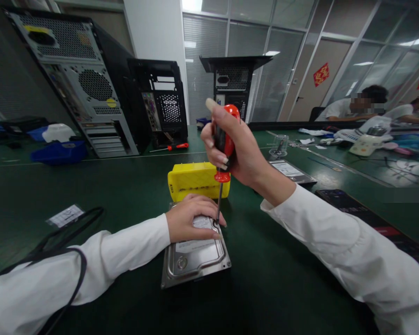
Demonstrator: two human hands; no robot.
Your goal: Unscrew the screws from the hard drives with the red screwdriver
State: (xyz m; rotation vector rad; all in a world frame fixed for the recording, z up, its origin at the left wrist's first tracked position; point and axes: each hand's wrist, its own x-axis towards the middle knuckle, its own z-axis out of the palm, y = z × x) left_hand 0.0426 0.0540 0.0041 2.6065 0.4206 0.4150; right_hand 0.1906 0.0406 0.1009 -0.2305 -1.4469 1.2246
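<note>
A silver hard drive (199, 258) with a white label lies flat on the green table. My left hand (190, 218) reaches across its far part, thumb on the label and fingers at its right edge, holding it down. In my right hand (239, 149), a red and black screwdriver (224, 144) stands nearly upright, the fist wrapped round its handle. The shaft runs down between the left thumb and fingers, and the tip meets the cover near the right edge. Whether a screw sits under the tip I cannot see. Just behind the drive is a yellow bin (195, 179).
Computer cases (108, 88) stand at the back, with another screwdriver (176, 146) before them. A blue bin (57, 151) is left, near a black cable (68, 232). To the right lie a second drive (289, 172) and a dark flat box (356, 209). People (356, 104) sit beyond.
</note>
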